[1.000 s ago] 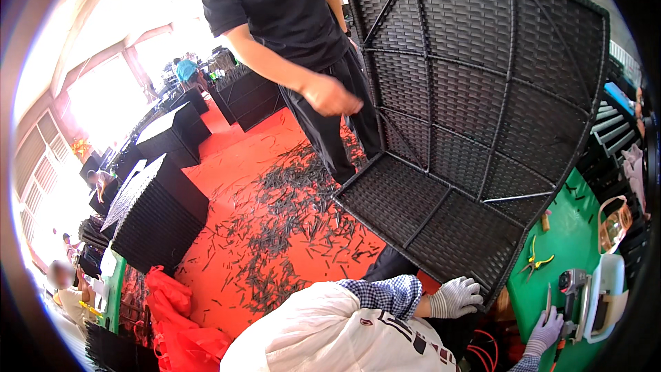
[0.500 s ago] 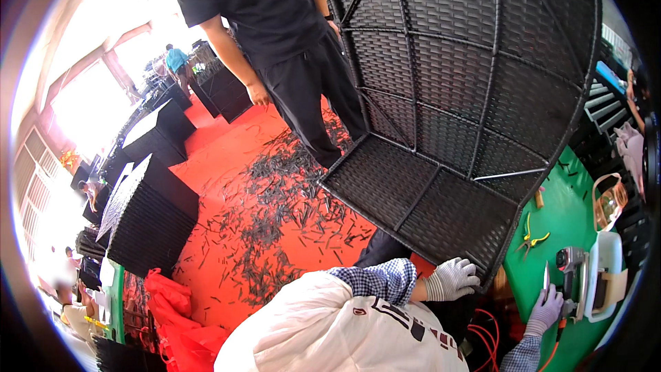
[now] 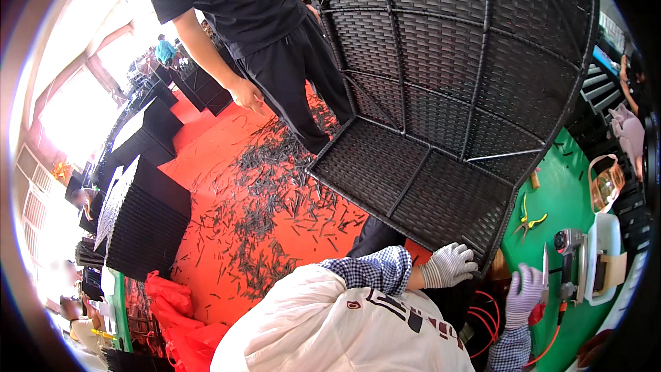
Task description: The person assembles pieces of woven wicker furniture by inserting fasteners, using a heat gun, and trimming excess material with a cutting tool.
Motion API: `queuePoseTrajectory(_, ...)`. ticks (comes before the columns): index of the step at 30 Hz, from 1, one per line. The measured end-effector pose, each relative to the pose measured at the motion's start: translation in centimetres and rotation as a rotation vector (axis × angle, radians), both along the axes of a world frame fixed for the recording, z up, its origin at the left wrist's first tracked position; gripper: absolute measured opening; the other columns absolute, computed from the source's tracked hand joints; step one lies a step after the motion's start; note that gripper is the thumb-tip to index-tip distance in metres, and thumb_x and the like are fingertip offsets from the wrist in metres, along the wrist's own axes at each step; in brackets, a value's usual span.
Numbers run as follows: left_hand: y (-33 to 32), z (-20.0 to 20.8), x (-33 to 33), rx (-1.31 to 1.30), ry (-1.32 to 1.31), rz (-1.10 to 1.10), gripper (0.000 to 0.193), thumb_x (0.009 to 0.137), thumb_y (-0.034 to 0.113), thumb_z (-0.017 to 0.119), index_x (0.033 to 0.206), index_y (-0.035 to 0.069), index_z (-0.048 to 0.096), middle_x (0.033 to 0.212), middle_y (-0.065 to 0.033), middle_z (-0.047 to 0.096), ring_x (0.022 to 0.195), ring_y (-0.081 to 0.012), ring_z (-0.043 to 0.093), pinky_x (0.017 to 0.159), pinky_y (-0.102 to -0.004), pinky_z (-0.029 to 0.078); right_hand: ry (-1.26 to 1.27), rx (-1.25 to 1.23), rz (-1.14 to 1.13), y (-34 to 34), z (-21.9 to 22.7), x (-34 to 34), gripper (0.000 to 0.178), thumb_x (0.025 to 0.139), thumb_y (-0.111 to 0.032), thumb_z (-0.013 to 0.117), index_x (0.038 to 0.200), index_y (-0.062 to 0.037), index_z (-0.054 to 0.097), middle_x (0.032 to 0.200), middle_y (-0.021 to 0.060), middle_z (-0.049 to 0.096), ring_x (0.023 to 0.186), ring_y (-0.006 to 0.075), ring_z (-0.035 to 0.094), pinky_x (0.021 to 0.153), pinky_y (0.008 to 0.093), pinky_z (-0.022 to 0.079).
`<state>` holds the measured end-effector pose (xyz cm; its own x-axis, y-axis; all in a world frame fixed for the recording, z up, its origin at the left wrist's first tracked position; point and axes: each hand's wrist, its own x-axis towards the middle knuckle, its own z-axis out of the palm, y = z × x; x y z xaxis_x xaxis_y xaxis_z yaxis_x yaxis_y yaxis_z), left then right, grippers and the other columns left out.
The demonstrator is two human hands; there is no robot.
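A large black woven wicker furniture frame (image 3: 441, 55), with bars across its panels, leans tilted in front of me. My left hand (image 3: 449, 266), in a striped knit glove, has its fingers curled at the lower edge near the corner. To the right, my gloved right hand (image 3: 525, 295) is raised with its fingers up and nothing visible in them. Just beside it is a knife (image 3: 545, 265) with a narrow blade and red handle, on the green table (image 3: 561, 196). The handle is partly behind that hand.
Yellow-handled pliers (image 3: 527, 220), a power tool (image 3: 569, 262) and a light-blue tray (image 3: 606, 234) are on the table. A person in black (image 3: 255, 41) stands beyond the frame. Black strip scraps (image 3: 265, 186) litter the red floor. Red cloth (image 3: 182, 320) and stacked wicker pieces (image 3: 148, 224) are at left.
My right hand has let go of the knife and moved left of it. My left hand stays at the frame's edge. The view has shifted slightly.
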<state>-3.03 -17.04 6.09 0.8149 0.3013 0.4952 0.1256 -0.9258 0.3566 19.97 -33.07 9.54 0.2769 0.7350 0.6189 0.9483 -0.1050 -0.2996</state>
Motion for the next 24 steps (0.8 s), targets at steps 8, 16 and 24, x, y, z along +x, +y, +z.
queuePoseTrajectory(8, 0.5, -0.4, -0.2, -0.035, 0.038, -0.028, 0.037, 0.087, 0.034, 0.072, 0.114, 0.009, 0.067, 0.108, -0.0099, 0.060, 0.104, -0.0307, 0.060, 0.092, -0.0436, 0.050, 0.025, -0.137, 0.287, 1.9, -1.5, -6.6, 0.031, 0.081, -0.019, 0.078, 0.109, -0.0076, 0.072, 0.102, 0.0131, 0.059, 0.100, 0.0366, 0.057, 0.091, 0.0487, 0.048)
queuePoseTrajectory(16, 0.0, -0.6, -0.3, -0.139, 0.083, -0.001, 0.040, 0.084, 0.030, 0.074, 0.115, 0.006, 0.065, 0.107, -0.0131, 0.060, 0.103, -0.0337, 0.060, 0.093, -0.0442, 0.050, 0.029, -0.118, 0.223, 2.5, -2.7, -6.8, 0.030, 0.076, -0.020, 0.079, 0.103, -0.0071, 0.071, 0.097, 0.0135, 0.056, 0.094, 0.0355, 0.057, 0.084, 0.0477, 0.047)
queuePoseTrajectory(24, 0.4, -0.3, -0.3, -0.177, 0.101, -0.025, 0.039, 0.083, 0.027, 0.075, 0.115, 0.006, 0.064, 0.108, -0.0136, 0.060, 0.105, -0.0348, 0.060, 0.095, -0.0448, 0.049, 0.070, -0.148, 0.247, 3.0, -2.8, -6.8, 0.028, 0.074, -0.014, 0.079, 0.098, -0.0055, 0.069, 0.100, 0.0156, 0.057, 0.097, 0.0383, 0.057, 0.085, 0.0496, 0.048)
